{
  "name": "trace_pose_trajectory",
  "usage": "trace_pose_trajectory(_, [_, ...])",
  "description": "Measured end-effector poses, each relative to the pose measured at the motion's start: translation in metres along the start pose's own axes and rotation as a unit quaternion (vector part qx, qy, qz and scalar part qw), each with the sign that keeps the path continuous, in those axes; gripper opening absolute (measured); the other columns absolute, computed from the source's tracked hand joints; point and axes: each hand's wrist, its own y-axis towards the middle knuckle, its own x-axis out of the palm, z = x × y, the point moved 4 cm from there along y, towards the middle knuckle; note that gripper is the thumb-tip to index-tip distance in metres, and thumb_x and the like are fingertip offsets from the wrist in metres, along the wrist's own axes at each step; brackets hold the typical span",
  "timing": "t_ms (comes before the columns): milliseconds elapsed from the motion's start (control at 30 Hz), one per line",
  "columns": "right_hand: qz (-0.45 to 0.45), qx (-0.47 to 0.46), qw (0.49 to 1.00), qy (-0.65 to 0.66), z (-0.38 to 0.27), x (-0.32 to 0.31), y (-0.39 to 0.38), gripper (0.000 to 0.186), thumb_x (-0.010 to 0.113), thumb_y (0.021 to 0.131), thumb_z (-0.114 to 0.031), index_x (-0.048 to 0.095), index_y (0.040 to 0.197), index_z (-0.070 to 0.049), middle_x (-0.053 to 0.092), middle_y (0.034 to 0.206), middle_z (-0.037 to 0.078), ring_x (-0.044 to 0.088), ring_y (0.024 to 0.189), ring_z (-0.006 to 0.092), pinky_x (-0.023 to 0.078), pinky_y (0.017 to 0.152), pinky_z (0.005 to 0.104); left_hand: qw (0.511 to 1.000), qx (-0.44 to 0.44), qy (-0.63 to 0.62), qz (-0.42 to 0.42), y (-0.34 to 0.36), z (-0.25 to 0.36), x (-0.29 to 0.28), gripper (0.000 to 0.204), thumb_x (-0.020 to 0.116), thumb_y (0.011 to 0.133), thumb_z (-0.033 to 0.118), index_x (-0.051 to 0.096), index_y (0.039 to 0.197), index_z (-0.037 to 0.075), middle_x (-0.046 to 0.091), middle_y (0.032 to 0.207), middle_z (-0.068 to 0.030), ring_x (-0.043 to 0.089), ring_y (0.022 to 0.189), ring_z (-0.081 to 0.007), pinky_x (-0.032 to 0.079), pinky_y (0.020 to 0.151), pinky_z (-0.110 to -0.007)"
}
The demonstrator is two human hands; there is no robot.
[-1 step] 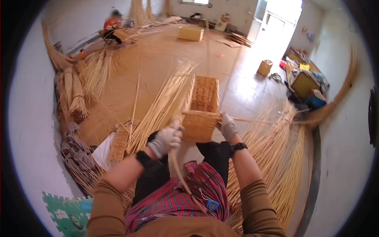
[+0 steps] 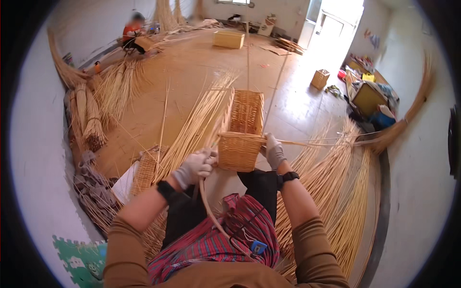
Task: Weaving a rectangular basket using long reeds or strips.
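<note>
A rectangular woven basket (image 2: pixel 242 151) is held in front of my knees, its opening facing up. My left hand (image 2: pixel 197 165), in a pale glove, is closed on a pale flat cane strand (image 2: pixel 209 206) beside the basket's lower left; the strand hangs down over the striped cloth (image 2: pixel 192 247) on my lap. My right hand (image 2: pixel 272 149), also gloved, grips the basket's near right corner, where thin strands run out to the right; its fingertips are partly hidden. A blue object (image 2: pixel 258 247) lies on the cloth.
Loose cane bundles lie left (image 2: pixel 120 91) and right (image 2: pixel 331 192). A flat woven piece (image 2: pixel 144 177) lies at left. A person (image 2: pixel 134 33) in orange sits at back left. A yellow box (image 2: pixel 228 40), small basket (image 2: pixel 320 79) and heap of goods (image 2: pixel 367 101) stand farther off, near an open door.
Both hands and the basket have moved slightly up and to the left in the picture. My left hand has shifted a little farther left with the strand.
</note>
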Motion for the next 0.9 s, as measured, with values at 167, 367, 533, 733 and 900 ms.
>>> trace_pose_trajectory(167, [0.023, 0.023, 0.999, -0.028, -0.023, -0.01, -0.067, 0.031, 0.065, 0.094, -0.04, 0.066, 0.098, -0.009, 0.066, 0.085, 0.005, 0.063, 0.067, 0.0177, 0.057, 0.058, 0.0302, 0.95, -0.075, 0.303, 0.013, -0.067, 0.03, 0.045, 0.02, 0.056, 0.111, 0.027, 0.06, 0.12, 0.01, 0.046, 0.073, 0.0034, 0.05, 0.062, -0.0098, 0.043, 0.052, -0.03])
trace_pose_trajectory(367, [0.019, 0.033, 0.999, -0.017, -0.001, -0.015, -0.063, 0.032, 0.063, 0.093, -0.043, 0.069, 0.092, -0.011, 0.061, 0.077, 0.001, 0.056, 0.067, 0.0143, 0.046, 0.058, 0.029, 0.564, 0.017, 0.794, 0.226, -0.119, 0.082, -0.072, 0.043, 0.068, 0.101, 0.039, 0.064, 0.13, 0.007, 0.073, 0.093, -0.0137, 0.071, 0.091, -0.0312, 0.054, 0.094, -0.041])
trace_pose_trajectory(533, [0.008, 0.025, 0.998, -0.063, 0.013, -0.001, -0.06, 0.034, 0.066, 0.094, -0.045, 0.067, 0.091, -0.011, 0.061, 0.075, 0.0, 0.057, 0.063, 0.0132, 0.05, 0.055, 0.029, 0.558, -0.181, 0.795, 0.154, -0.149, 0.033, -0.154, 0.067, 0.07, 0.097, 0.043, 0.052, 0.15, 0.006, 0.07, 0.127, -0.0252, 0.066, 0.123, -0.037, 0.051, 0.106, -0.041])
trace_pose_trajectory(733, [0.024, 0.034, 0.992, -0.116, 0.006, 0.017, -0.073, 0.04, 0.067, 0.094, -0.048, 0.072, 0.098, -0.009, 0.066, 0.082, 0.002, 0.061, 0.071, 0.0121, 0.052, 0.059, 0.0284, 0.657, 0.308, 0.679, 0.109, -0.092, 0.073, 0.016, 0.087, 0.058, 0.099, 0.066, 0.045, 0.154, 0.0, 0.064, 0.139, -0.0227, 0.055, 0.138, -0.035, 0.039, 0.119, -0.041])
trace_pose_trajectory(900, [0.036, -0.074, 0.993, -0.082, 0.042, 0.003, -0.035, 0.042, 0.068, 0.093, -0.05, 0.073, 0.098, -0.009, 0.065, 0.082, 0.002, 0.06, 0.07, 0.0117, 0.052, 0.06, 0.0278, 0.42, 0.261, 0.867, 0.064, 0.008, 0.067, 0.126, 0.083, 0.074, 0.091, 0.053, 0.048, 0.151, 0.001, 0.063, 0.139, -0.0227, 0.057, 0.134, -0.0352, 0.044, 0.113, -0.044])
